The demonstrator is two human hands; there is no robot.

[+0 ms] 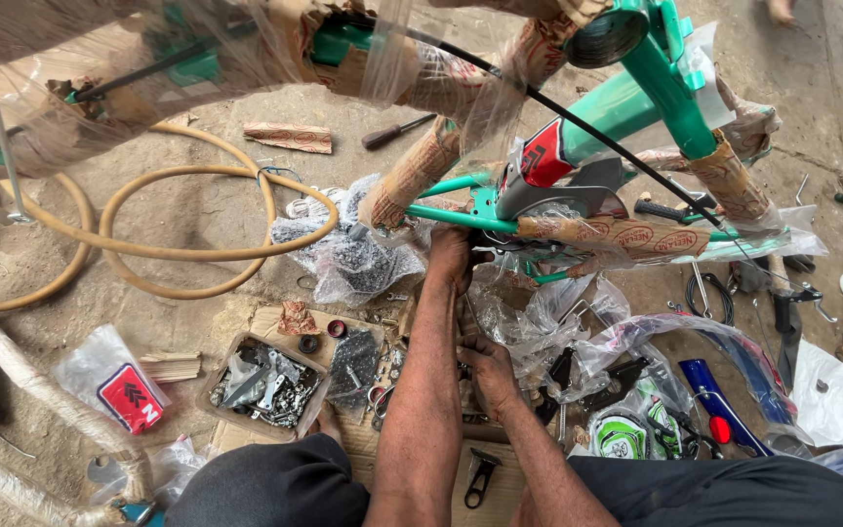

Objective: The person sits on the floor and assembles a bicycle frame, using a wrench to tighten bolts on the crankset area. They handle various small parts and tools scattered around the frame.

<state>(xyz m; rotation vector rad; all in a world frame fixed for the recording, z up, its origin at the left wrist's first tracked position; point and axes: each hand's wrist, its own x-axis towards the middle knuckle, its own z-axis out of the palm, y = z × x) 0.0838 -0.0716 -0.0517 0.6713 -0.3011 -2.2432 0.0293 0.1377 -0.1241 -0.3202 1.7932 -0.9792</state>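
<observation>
Knees in dark trousers at bottom edge; left hand (451, 256) reaches up to teal bicycle frame (461, 217), fingers clenched on lower tube near crank area; right hand (488, 373) lower, curled over small parts on ground, grasp unclear; step seems fitting hardware onto frame; next move likely needs fastener picked, aligned by feel; cardboard tray of nuts and bolts (267, 383) left of forearm; tan hose (197, 244) coiled beyond; blue mudguard (724, 390) right.

Bare forearms, no sleeves; dark grey trousers (275, 488).
</observation>
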